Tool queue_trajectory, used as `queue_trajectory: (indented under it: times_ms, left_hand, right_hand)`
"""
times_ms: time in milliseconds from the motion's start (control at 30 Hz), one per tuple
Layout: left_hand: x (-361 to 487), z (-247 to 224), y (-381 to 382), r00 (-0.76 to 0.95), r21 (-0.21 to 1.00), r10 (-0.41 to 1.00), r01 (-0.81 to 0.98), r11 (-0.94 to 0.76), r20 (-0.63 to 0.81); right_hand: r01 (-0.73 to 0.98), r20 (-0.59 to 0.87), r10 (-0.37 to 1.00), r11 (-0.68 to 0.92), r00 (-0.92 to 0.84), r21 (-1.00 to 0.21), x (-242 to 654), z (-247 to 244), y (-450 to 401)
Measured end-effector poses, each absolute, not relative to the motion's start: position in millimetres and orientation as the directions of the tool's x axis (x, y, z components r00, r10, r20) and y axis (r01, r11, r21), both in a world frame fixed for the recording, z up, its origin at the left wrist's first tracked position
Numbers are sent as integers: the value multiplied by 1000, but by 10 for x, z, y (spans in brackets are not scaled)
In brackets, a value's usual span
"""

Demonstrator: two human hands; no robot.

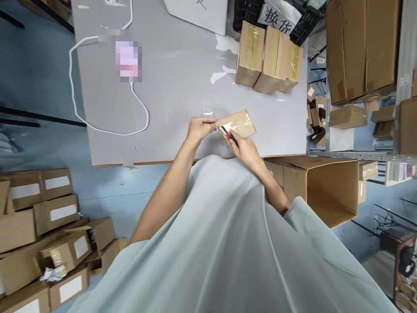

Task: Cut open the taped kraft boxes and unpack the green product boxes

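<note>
Now your right hand [245, 149] holds a black-and-red cutter [229, 135] over the flat brown cardboard box [243, 123], one o'clock from you; your left hand [199, 129], fingers narrow, is at the box's nine-o'clock end, hold unclear.

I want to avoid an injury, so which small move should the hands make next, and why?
Probably shift the left hand slightly away first: its fingertips appear close to the tip of the red-and-black tool, which the right hand holds at the taped small cardboard box.
</note>
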State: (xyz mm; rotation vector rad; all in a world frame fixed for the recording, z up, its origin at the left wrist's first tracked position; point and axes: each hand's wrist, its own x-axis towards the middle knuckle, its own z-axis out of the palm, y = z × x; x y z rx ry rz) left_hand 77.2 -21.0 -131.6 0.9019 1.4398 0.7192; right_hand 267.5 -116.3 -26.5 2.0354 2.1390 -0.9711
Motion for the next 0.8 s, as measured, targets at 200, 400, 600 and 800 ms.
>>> queue_trajectory:
  times_ms: [200, 400, 600, 800]
  left_hand:
    - [757, -1336, -212, 56, 868, 868, 101, 487, -494]
    - [740, -1351, -202, 84, 853, 850, 97, 512, -520]
    - [752, -1429, -163, 121, 846, 839, 129, 517, -531]
    - [710, -1398, -130, 115, 845, 857, 272, 460, -503]
  right_hand:
    - [949, -507, 857, -81, -89, -304, 2517, -281, -1080]
    - [969, -541, 840, -104, -35, -225, 2404, -194, -1046]
    - [989, -602, 798, -106, 21, -106, 2230, 36, -985]
    - [993, -662, 746, -119, 76, -21, 2032, 226, -811]
